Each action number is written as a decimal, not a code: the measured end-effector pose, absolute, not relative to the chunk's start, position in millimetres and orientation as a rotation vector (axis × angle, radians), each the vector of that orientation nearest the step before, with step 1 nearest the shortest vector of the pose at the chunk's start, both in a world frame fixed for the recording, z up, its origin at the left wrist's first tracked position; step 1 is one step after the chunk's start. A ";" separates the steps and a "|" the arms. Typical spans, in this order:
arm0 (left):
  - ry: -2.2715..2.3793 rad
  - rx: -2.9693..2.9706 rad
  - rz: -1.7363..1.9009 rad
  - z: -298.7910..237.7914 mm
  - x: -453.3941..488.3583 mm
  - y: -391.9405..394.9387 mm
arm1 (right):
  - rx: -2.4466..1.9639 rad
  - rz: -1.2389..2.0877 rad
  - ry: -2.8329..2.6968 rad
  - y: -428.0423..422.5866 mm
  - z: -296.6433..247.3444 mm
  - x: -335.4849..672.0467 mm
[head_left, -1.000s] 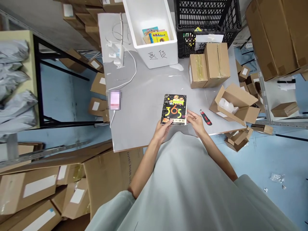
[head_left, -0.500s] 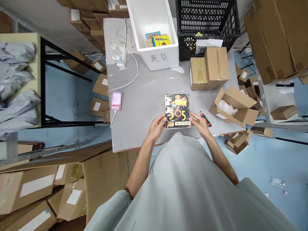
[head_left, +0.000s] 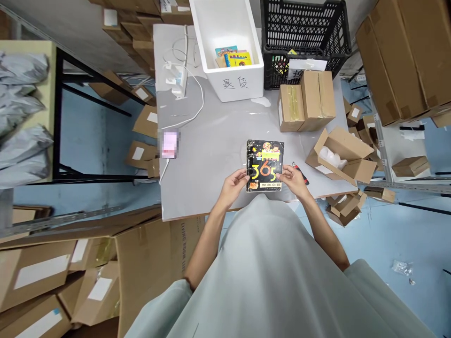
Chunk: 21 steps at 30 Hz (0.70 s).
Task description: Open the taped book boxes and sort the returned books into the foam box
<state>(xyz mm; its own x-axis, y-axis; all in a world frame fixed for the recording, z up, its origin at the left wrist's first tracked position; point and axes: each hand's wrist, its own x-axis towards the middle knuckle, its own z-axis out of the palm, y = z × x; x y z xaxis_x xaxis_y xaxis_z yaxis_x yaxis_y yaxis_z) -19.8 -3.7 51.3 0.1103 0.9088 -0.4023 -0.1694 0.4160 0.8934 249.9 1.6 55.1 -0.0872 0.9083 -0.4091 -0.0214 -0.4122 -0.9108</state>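
A square book [head_left: 265, 159] with a black cover and a large coloured "365" is held over the near edge of the grey table [head_left: 207, 155]. My left hand [head_left: 234, 186] grips its lower left edge, thumb on the cover. On the opposite edge, my right hand [head_left: 293, 180] pinches the book with the thumb on top and fingers behind. Just beyond my right hand lies a red and black utility knife [head_left: 301, 173], partly hidden by the fingers.
At the table's back stand a white foam box [head_left: 234, 85] with several books inside and a black plastic crate [head_left: 303, 47]. Two closed cartons [head_left: 310, 103] and an open carton [head_left: 341, 157] sit at the right. A phone [head_left: 169, 144] on a cable lies left.
The book has shifted slightly to the right between my hands, and its cover shows less glare. Both hands keep hold of it.
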 end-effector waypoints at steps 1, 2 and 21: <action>1.198 0.811 0.930 51.5 -19.9 -3.9 | -1.446 1.579 -1.017 1.0 56.0 249.5; 1.206 0.834 0.931 51.6 -20.2 -4.2 | -1.451 1.555 -1.022 0.2 56.7 248.9; 1.416 1.295 1.195 81.3 -20.5 -15.0 | -1.348 1.091 -1.293 -20.9 87.7 234.0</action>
